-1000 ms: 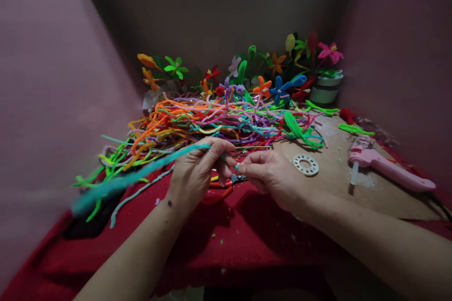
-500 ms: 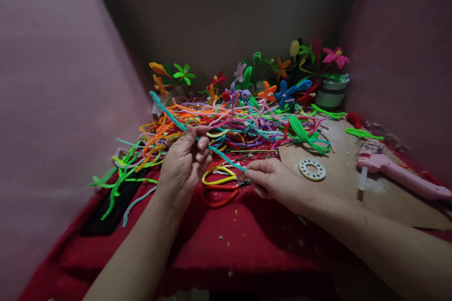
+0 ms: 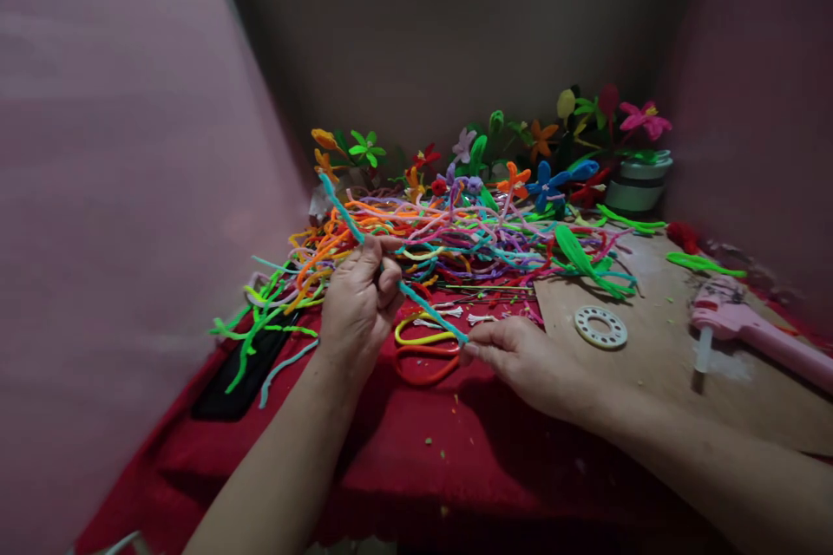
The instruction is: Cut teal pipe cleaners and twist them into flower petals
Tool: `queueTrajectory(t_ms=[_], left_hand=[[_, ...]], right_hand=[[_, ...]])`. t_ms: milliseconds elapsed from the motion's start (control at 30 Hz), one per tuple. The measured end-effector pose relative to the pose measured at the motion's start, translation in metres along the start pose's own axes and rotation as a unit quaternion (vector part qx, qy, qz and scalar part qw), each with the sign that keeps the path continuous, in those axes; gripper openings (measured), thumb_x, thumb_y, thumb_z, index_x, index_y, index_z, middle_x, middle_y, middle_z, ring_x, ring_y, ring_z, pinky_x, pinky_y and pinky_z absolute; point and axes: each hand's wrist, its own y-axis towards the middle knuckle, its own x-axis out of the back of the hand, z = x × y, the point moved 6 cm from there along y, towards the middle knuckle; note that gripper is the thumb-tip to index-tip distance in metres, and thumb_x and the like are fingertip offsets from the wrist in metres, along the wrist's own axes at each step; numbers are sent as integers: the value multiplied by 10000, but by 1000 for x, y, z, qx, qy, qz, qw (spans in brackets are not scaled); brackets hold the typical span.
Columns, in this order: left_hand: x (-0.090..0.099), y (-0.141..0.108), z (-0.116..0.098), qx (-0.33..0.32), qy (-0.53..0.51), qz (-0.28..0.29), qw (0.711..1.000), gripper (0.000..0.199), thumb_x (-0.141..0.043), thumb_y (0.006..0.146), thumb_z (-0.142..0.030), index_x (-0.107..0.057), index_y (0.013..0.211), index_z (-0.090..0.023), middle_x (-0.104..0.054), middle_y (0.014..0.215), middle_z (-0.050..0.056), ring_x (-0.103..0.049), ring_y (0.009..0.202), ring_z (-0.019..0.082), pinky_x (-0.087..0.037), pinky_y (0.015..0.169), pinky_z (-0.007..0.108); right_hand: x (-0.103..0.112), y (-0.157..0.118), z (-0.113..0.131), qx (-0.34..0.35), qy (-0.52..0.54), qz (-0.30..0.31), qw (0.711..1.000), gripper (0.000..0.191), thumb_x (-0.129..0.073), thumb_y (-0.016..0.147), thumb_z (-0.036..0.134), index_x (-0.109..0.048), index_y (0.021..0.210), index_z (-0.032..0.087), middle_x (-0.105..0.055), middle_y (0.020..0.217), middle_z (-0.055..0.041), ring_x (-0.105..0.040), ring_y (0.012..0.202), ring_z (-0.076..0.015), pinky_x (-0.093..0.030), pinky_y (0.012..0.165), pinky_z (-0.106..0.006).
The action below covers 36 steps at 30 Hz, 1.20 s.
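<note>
A turquoise pipe cleaner (image 3: 428,309) stretches on a slant between my two hands, above the red cloth. My left hand (image 3: 364,295) is closed around its middle, and the upper end sticks out past the thumb. The lower end is pinched between thumb and fingertips of my right hand (image 3: 511,355). Under that stretch lie scissors with yellow and red handles (image 3: 426,364); their blades are mostly hidden by my right hand. Behind my hands spreads a heap of many-coloured pipe cleaners (image 3: 449,234).
Pipe-cleaner flowers (image 3: 547,184) line the back beside a striped pot (image 3: 638,182). On the right, a cardboard sheet (image 3: 651,364) carries a round white disc with holes (image 3: 600,328) and a pink glue gun (image 3: 768,334). A black flat object (image 3: 227,390) lies at left.
The whole view has shifted, so everything appears further right. My hands still hold the turquoise pipe cleaner, and its lower end now hangs a little lower in view.
</note>
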Motion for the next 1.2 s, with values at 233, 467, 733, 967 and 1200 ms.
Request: queueTrajectory(t_ms=[233,467,733,967,1200], left_hand=[[29,23,-7,-42,-96,-75,992,147,-543,831,-229,-614,749,-130,-589,592,-14,-569,554,68,-468,560,175],[41,27,-21,-19,-202,-55,978,271,-348,926,-198,-554,765,-129,-441,479,-64,-336,328,11,-279,361,148],[43,24,-26,0,-192,-77,978,344,-268,942,-170,-524,714,-132,-310,362,-86,-198,265,30,-208,315,173],[47,30,-26,-23,-141,-69,987,296,-319,931,-217,-552,786,-108,-433,455,-57,-344,315,28,-303,354,163],[56,35,-23,61,-105,-83,989,340,-263,922,-93,-560,760,-61,-323,333,-89,-236,227,25,-223,292,166]], right_hand=[[9,3,-12,-46,96,-30,994,271,-484,798,315,-604,611,159,-386,433,43,-309,419,-84,-214,437,-236],[5,-2,-9,-36,105,-8,994,375,-504,780,425,-421,510,178,-301,457,57,-240,430,-72,-176,441,-241],[6,1,-4,0,-19,-27,999,373,-456,803,356,-349,489,185,-312,477,40,-283,477,-91,-187,472,-246],[10,-7,-4,48,-117,-79,989,371,-406,862,351,-373,534,180,-345,494,36,-319,473,-89,-196,495,-251],[0,-29,18,265,-239,-88,930,295,-348,870,195,-399,580,178,-429,522,9,-343,486,-98,-221,519,-266]])
